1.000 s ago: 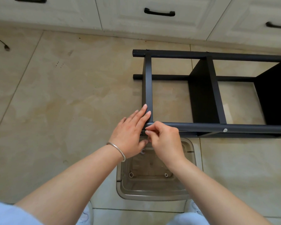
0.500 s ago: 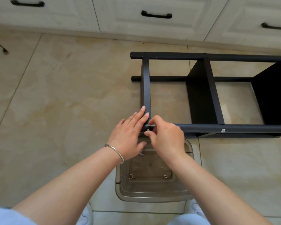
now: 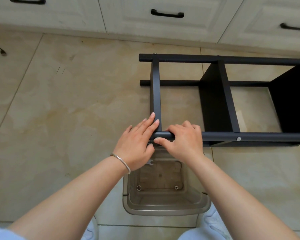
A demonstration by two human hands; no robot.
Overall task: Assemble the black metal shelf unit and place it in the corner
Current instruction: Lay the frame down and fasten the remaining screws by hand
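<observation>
From the head camera, the black metal shelf unit (image 3: 220, 101) lies on its side on the tiled floor (image 3: 59, 118), stretching from the middle of the scene out past the right edge, its far tube close to the white cabinets (image 3: 145, 18) along the far wall. Both forearms reach forward from the near edge and meet at the left end of the near tube (image 3: 249, 136).

The left hand (image 3: 137, 144) lies with straight fingers angled up and to the right, their tips resting on the flat end panel (image 3: 156, 94) where it joins the near tube; a silver bangle (image 3: 120, 161) circles its wrist. The right hand (image 3: 184, 141) wraps over the near tube from above, fingers curled around it and the thumb tip pressed just beside a small silver screw (image 3: 157, 137) at the tube's end. Another screw head (image 3: 238, 139) shows further right on the same tube.

Under the hands, near the person, stands a translucent brown plastic bin (image 3: 163, 208), and a small wrench (image 3: 150, 162) is visible just beside the left wrist. White shoes (image 3: 213, 220) show at the near edge.
</observation>
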